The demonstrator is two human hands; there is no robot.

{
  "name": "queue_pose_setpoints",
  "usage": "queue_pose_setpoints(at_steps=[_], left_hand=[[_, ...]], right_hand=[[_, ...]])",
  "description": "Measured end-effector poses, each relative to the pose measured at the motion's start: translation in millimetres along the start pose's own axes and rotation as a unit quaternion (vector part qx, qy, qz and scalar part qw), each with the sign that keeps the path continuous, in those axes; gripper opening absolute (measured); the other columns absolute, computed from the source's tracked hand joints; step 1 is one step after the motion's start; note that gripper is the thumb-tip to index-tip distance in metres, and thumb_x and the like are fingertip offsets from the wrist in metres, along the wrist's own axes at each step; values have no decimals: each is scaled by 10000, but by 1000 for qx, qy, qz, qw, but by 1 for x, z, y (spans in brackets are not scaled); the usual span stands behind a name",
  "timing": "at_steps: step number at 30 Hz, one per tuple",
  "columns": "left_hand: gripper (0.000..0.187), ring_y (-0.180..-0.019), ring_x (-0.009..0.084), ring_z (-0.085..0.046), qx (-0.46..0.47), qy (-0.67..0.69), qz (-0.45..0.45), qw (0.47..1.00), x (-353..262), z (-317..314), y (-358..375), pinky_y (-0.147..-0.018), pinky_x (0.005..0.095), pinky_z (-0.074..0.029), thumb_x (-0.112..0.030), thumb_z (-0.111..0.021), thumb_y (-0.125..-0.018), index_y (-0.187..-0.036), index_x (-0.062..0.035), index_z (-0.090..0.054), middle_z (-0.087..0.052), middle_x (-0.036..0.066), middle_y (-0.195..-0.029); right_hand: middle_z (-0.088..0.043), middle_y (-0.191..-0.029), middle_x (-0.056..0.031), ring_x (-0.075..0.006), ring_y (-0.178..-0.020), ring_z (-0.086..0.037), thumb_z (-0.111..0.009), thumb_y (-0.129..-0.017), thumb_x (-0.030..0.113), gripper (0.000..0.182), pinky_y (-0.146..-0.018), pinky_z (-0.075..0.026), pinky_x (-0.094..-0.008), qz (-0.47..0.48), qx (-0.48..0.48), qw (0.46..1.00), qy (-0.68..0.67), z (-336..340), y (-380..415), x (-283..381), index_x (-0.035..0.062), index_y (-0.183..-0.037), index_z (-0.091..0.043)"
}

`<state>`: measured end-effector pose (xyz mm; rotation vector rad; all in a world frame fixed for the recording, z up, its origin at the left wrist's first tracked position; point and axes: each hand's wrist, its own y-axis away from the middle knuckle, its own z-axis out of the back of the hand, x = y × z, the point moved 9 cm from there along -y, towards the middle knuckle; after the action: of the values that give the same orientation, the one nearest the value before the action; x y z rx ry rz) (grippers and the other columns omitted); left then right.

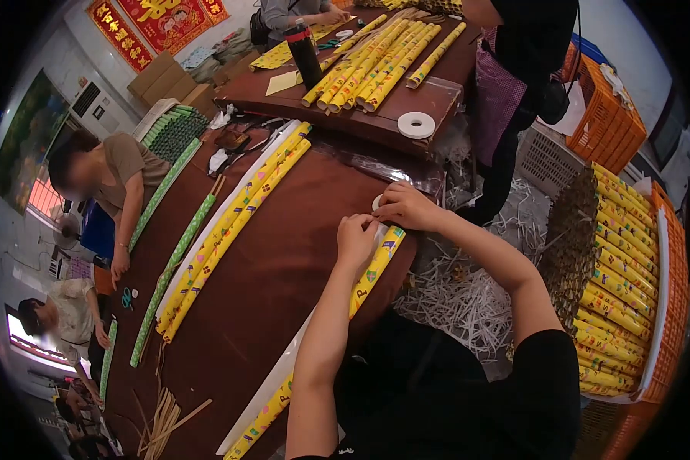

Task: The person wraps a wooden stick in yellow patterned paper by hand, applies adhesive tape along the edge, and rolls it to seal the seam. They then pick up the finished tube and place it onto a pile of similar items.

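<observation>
Head view, centre of frame. Two speakers, A and B.

A: Where are your hands?

B: My left hand (356,239) sits on the top end of the long yellow printed paper-wrapped tube (372,268), fingers pressed together and pinching the paper there. My right hand (406,207) lies just beside it, above and to the right, fingertips closed on the same end next to a small white tape roll (377,202). The tube runs from centre frame down to the lower left across the dark brown table (261,291), lying on a white strip.

A: What could go wrong from here?

B: I judge the wrap could slip or crease at the end if my pinch loosens, since both hands bear on one small spot. The tube's end lies close to the table's edge; a push to the right might roll it off toward the shredded white paper (460,299) on the floor.

A: What is hard to make out?

B: My fingertips cover the tube's end, so I cannot tell whether tape is already on it. The small roll is mostly hidden behind my right hand. The tube's lower end is cut off at the bottom of the frame. Other people's hands, at the far left, are too small to read.
</observation>
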<state>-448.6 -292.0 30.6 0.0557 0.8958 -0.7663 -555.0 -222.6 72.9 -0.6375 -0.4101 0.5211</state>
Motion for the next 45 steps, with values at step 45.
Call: queue_pose_setpoints(at_steps=[45], left_hand=[[195,-929,340,-581,-5,-15,-18,1000,-3,0,0,-836,424,-468,-204,-654,-862,-896,-27,-728,-674,140,-920]], right_hand=[[-610,-879,-36,-243,-886,-599,-712,-772,117,107,-816,-462,-375,-8,35,999,-38,-3,-7,2,108,-870,-669]])
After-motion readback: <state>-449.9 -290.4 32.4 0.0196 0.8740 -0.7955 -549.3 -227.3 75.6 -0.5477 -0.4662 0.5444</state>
